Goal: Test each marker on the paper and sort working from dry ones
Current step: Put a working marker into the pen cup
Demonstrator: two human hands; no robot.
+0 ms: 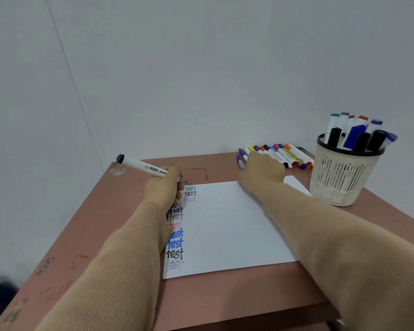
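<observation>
Holding the marker (141, 166) in your left hand (164, 187), you have it at the far-left corner of the paper (232, 225) in the head view. Your fingers (178, 190) are curled round the barrel low down, close to the writing end. That looks like the right place to hold it: the marker appears to be light, stiff, smooth plastic, so a grip near the tip should give control with little force. Its long axis slants, with the tip down at the paper's corner and the black-ended tail pointing up and away to the left of the paper. Your fingers mostly hide the tip, so I cannot tell whether it touches the sheet. A column of "test" words (176, 235) runs down the paper's left edge, some bold and some faint.

Your right hand (261, 173) lies at the paper's far-right corner, reaching toward the row of markers (280, 155) just beyond the paper's far edge. They lie side by side, with their long axes slanting away from the paper. The back of your hand hides its fingers, so I cannot tell whether they hold anything. Right of the paper, a basket (339, 177) stands on the bench (225, 297) and holds upright markers (355, 136).
</observation>
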